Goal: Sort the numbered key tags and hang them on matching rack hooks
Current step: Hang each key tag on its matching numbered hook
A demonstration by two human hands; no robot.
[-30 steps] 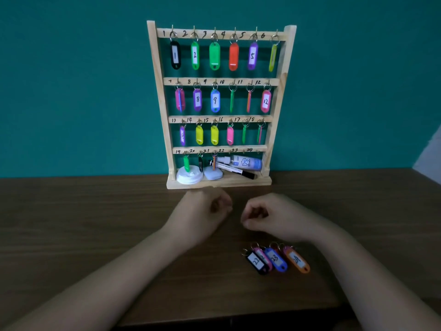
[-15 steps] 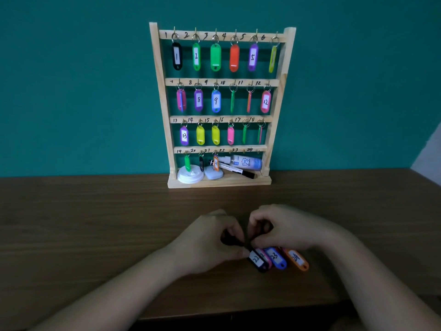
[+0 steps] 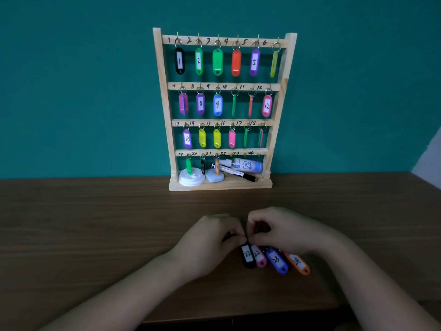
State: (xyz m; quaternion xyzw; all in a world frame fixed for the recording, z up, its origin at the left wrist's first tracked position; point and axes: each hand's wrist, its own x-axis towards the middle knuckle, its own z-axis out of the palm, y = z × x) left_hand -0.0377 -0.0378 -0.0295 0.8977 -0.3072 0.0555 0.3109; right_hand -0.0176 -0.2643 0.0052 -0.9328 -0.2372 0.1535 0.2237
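We are on the bottom row. On the table (image 3: 95, 235), our left hand (image 3: 210, 244) seems to pinch the ring end of the black tag (image 3: 247, 255). Our right hand (image 3: 286, 232) curls its fingers beside it, and we cannot tell if they grip anything. Next: lift the tag to its matching bare hook on the rack (image 3: 166, 115).

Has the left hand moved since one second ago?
Yes. The left hand moved away from the wooden rack, toward the loose tags.

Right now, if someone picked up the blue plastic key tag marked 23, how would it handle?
The blue plastic key tag marked 23 looks thin and flat, so it is probably light and stiff. Lying flat on the brown wooden table, it should slide, not roll.
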